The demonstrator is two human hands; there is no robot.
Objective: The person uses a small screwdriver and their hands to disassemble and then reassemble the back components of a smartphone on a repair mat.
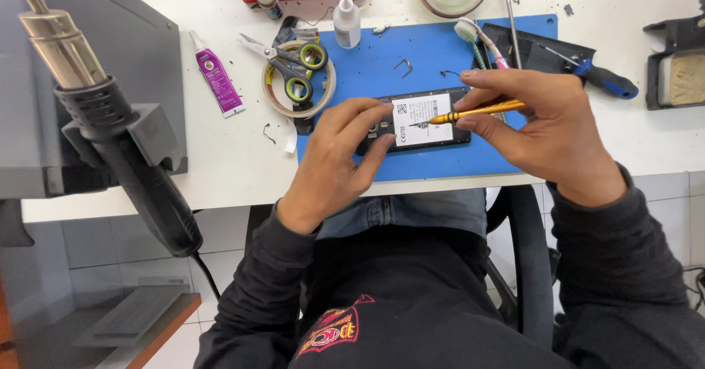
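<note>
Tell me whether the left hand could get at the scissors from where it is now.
Probably yes. The left hand rests on the opened phone, and the scissors lie on the tape roll just up and to its left, uncovered, with nothing standing between.

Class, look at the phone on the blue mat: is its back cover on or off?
Off. The phone lies face down with its white-labelled battery bare, the left hand steadying it while the right hand points a yellow tool at it.

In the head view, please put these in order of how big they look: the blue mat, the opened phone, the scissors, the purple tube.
1. blue mat
2. opened phone
3. scissors and purple tube: they look about equal, so I do not rank them.
</note>
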